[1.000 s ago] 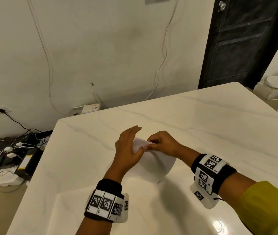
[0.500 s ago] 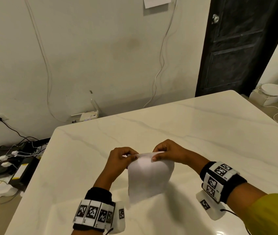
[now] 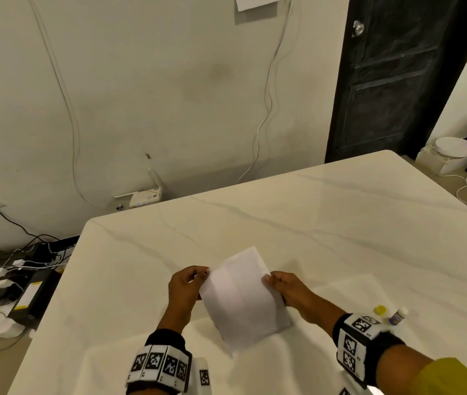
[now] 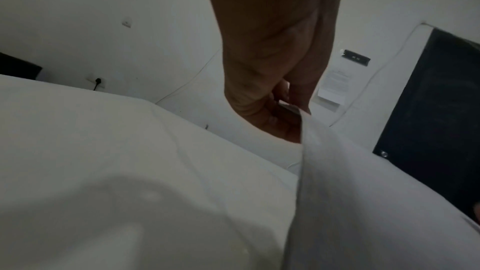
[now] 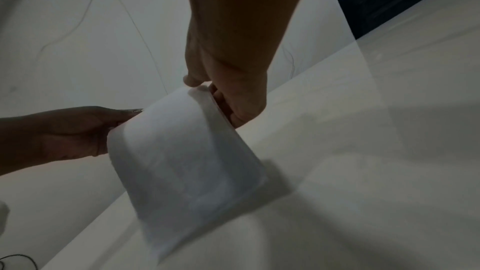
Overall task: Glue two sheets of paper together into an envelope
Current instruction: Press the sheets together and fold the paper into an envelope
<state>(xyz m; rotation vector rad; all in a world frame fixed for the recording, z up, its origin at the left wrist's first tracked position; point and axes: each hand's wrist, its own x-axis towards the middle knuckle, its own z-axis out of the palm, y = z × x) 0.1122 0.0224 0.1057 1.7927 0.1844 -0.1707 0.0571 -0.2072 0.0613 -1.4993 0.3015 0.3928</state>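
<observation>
A white paper envelope (image 3: 241, 297) hangs above the marble table (image 3: 340, 223), held between both hands in the head view. My left hand (image 3: 186, 286) pinches its left edge, and my right hand (image 3: 286, 289) pinches its right edge. The left wrist view shows the envelope (image 4: 363, 202) edge-on, with the left hand (image 4: 291, 114) pinching its upper edge. In the right wrist view the envelope (image 5: 182, 161) bows between my right hand (image 5: 221, 102) and my left hand (image 5: 78, 130). A small glue bottle (image 3: 396, 315) lies on the table beside my right wrist, its yellow cap (image 3: 380, 309) off next to it.
The table's left edge drops to a floor with cables and power adapters (image 3: 12, 275). A router (image 3: 141, 198) sits against the wall behind the table. A dark door (image 3: 397, 75) stands at the back right, with a white device (image 3: 452, 155) on the floor.
The hands have lifted the paper off the table and moved apart to its side edges. The paper now faces up, flatter and tilted. The camera has tipped down, bringing the glue bottle into view.
</observation>
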